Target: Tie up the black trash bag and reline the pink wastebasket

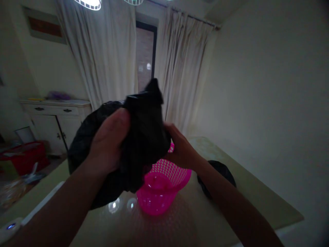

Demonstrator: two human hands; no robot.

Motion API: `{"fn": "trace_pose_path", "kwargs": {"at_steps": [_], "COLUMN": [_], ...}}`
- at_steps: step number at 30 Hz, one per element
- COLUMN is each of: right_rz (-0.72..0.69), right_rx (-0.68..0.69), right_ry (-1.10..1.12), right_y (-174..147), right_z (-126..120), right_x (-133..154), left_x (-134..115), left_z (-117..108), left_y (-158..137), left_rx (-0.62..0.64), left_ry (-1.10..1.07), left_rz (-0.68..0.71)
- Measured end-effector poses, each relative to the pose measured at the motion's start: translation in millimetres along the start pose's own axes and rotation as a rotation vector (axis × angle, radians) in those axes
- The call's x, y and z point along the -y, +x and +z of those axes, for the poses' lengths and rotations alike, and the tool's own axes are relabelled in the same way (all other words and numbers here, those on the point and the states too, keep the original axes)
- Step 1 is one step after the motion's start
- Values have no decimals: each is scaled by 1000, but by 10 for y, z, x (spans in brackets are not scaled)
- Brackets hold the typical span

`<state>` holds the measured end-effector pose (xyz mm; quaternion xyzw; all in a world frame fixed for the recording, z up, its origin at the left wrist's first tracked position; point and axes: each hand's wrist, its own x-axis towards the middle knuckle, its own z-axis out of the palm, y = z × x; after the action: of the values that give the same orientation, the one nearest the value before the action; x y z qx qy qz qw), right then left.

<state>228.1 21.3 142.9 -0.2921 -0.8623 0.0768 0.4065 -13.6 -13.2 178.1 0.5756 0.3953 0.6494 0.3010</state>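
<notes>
Both hands hold a crumpled black plastic bag up in the air in front of me. My left hand grips its near side, thumb pressed on the plastic. My right hand holds its right edge from behind. Below the bag a bright pink mesh basket lies tipped on the glossy table, its opening partly hidden by the bag.
Another black bundle lies on the table behind my right forearm. A white cabinet stands at the left wall, with a red bin on the floor. Curtains and a dark window are behind. A white device sits bottom left.
</notes>
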Motion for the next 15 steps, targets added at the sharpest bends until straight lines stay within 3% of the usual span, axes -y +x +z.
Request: {"fn": "trace_pose_path", "kwargs": {"at_steps": [3,5,7,9,12,15], "right_rz": [58,165,244,284,335,364], "right_rx": [93,72,51,82,215,318], "right_ry": [-104,-71,-6,-1,-14,-10], "right_y": [122,61,-61,-200,-385,-528], "right_z": [59,-6,-107,-192,-245,-277], "right_x": [-146,-328,-513,-665,-804,-847], "left_x": [-116,-215,-272,-231,70,585], "left_z": [-28,-201,-421,-618,-797,-843], "left_y": [111,247,388,509,652,719], "left_rx": [-76,-184,-174,-116,-166,-76], "left_ry": [-20,30,85,84,71,253], "left_rz": [181,361,466,477,446,225]}}
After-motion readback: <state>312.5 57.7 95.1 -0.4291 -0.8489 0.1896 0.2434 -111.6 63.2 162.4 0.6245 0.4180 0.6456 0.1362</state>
